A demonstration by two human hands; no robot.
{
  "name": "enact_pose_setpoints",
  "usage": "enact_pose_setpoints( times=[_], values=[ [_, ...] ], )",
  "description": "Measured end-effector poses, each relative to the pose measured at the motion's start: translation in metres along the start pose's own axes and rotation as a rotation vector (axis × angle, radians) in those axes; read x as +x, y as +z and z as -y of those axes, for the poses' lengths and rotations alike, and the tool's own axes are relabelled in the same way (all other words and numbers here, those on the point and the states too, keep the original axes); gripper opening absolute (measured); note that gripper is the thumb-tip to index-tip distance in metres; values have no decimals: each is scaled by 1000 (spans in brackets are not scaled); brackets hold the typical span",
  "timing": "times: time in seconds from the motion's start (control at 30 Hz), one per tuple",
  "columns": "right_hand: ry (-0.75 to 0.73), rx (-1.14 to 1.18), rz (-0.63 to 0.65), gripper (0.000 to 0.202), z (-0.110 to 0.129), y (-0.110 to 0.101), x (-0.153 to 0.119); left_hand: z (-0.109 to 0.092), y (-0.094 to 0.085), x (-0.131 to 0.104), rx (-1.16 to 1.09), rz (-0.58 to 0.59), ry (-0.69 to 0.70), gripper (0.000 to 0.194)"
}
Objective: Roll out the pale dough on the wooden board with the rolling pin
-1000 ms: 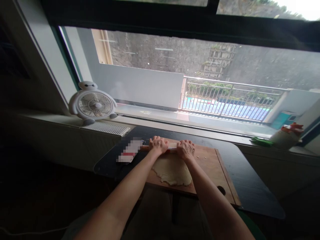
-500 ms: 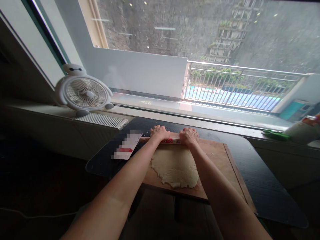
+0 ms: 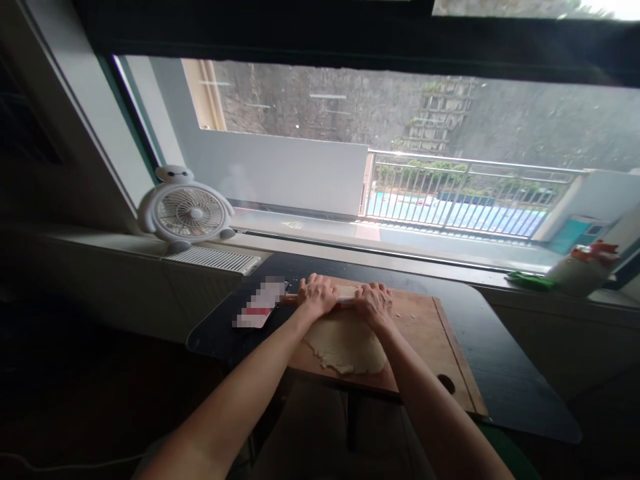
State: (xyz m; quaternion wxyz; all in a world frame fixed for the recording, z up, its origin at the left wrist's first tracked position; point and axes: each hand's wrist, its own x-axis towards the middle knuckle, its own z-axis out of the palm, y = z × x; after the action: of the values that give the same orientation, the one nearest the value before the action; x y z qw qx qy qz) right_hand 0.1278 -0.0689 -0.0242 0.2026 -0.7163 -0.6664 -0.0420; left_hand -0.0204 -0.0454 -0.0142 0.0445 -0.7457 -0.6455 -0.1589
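Observation:
A wooden rolling pin (image 3: pixel 347 301) lies crosswise on a sheet of pale dough (image 3: pixel 349 345), with a light band at its middle. My left hand (image 3: pixel 319 295) is closed over its left part, fingers curled over the far side. Over the right part, my right hand (image 3: pixel 374 303) grips in the same way. A short end of the pin sticks out left of my left hand. The dough is flat with a ragged near edge, and a strip of it shows beyond the pin. It rests on a wooden cutting board (image 3: pixel 417 340).
The board sits on a dark table (image 3: pixel 505 360). Left of the board lies a flat, pixelated item (image 3: pixel 263 303) with a red stripe. A white fan (image 3: pixel 193 210) stands by the window. A green cloth-like item (image 3: pixel 530 280) and a pale container (image 3: pixel 575 273) are on the sill at right.
The view has tilted up and shifted. Both hands have drawn the rolling pin a little toward me, and it has turned, so its red label no longer shows. Dough now appears beyond it.

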Motion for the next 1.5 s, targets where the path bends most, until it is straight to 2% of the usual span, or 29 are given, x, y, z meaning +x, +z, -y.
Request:
enact_pose_setpoints(
  times=[0.13, 0.23, 0.33, 0.4, 0.47, 0.6, 0.67, 0.73, 0.87, 0.93, 1.17, 1.37, 1.5],
  values=[
    [-100, 18, -63, 34, -9, -16, -55, -1, -15, -58, -23, -83, 118, 39],
    [-181, 44, -102, 33, -24, -25, -99, 13, -19, -104, -104, -128, 274, 42],
    [-260, 69, -88, 36, -37, -30, -125, 33, -21, -131, -151, -103, 390, 45],
    [-275, 61, -68, 35, -39, -33, -126, 42, -22, -132, -149, -67, 415, 46],
    [-260, 48, -66, 33, -34, -35, -115, 45, -23, -121, -136, -32, 408, 45],
    [-201, 61, -63, 32, -21, -34, -81, 38, -23, -91, -136, -7, 389, 41],
    [-192, 68, -58, 31, -20, -32, -77, 35, -22, -89, -148, -29, 402, 39],
    [-232, 88, -64, 30, -23, -29, -85, 37, -21, -100, -157, -56, 427, 37],
    [-363, 140, -122, 32, -34, -25, -121, 50, -20, -134, -132, -115, 477, 40],
    [-390, 138, -152, 35, -36, -24, -131, 55, -21, -141, -111, -138, 488, 41],
    [-289, 165, -168, 22, -29, -26, -115, 44, -16, -123, -95, -144, 423, 33],
    [-307, 225, -178, 20, -35, -25, -140, 48, -13, -141, -101, -167, 489, 39],
    [-259, 196, -166, 22, -34, -25, -134, 40, -18, -134, -108, -120, 454, 35]
  ],
)
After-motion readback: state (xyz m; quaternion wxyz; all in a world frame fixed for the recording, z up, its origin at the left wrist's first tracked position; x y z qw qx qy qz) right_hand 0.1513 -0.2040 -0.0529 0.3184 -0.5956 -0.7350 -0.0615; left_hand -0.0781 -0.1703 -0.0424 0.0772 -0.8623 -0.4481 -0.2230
